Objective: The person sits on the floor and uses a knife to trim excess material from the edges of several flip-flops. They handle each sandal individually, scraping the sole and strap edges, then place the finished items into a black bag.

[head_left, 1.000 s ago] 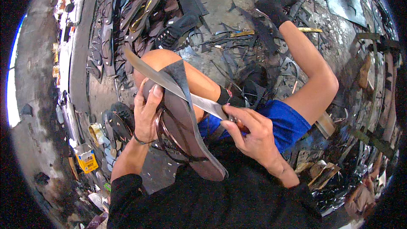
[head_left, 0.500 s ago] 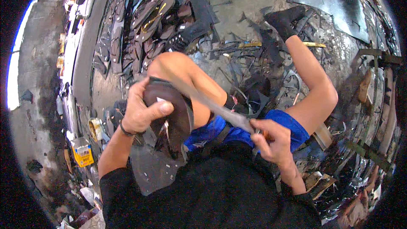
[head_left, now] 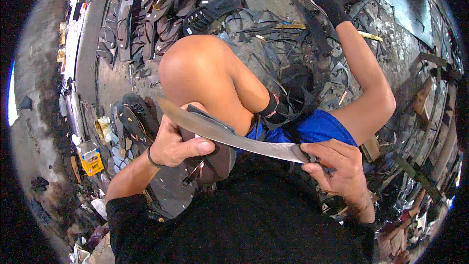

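My left hand [head_left: 180,143] grips a dark brown sandal [head_left: 220,162] close to my body, its thumb lying across the upper face. Part of the sandal is hidden behind the blade and my fingers. A long, slightly curved knife [head_left: 254,145] is held by its handle in my right hand [head_left: 339,170], the fingers closed. Its blade crosses over the sandal's far end, with the tip beyond my left hand. Whether the edge touches the sandal I cannot tell. My bent knee [head_left: 195,63] is just behind.
Many dark sandals [head_left: 156,12] lie heaped at the far left, beside a black shoe [head_left: 210,14]. Cut scraps [head_left: 337,71] litter the floor ahead. A yellow box [head_left: 91,160] stands at left; a grey sheet [head_left: 403,0] lies far right. Another pair of sandals [head_left: 134,115] is near my left arm.
The knife has come nearer my body and lies flatter across the sandal. My right hand has shifted right. The sandal has tilted and sits lower, further from the top of my knee.
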A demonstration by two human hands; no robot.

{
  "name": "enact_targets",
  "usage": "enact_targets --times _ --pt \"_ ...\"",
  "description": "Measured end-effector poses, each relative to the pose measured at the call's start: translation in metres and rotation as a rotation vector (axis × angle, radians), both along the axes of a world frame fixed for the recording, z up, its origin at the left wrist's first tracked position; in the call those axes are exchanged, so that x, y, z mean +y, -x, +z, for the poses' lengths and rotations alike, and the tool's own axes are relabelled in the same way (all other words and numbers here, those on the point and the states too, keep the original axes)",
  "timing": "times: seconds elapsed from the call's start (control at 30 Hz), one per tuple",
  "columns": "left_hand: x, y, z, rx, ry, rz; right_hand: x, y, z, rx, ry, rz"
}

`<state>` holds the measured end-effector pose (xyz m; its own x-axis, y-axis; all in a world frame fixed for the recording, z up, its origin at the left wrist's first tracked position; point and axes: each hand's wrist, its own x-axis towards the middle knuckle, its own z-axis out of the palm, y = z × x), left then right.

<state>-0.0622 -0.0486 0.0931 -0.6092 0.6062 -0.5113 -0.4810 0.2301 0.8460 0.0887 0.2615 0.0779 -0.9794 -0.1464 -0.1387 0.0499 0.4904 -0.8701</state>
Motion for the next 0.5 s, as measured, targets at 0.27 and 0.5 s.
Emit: enact_targets --times 0.27,0.5 --pt "0.012 0.002 -0.001 0.143 0.043 -0.256 -0.008 0.034 0.028 -0.080 0.090 0.057" --pt "0.025 -0.001 0.006 0.104 0.006 -0.247 -0.028 0.055 0.025 0.039 0.212 0.016"
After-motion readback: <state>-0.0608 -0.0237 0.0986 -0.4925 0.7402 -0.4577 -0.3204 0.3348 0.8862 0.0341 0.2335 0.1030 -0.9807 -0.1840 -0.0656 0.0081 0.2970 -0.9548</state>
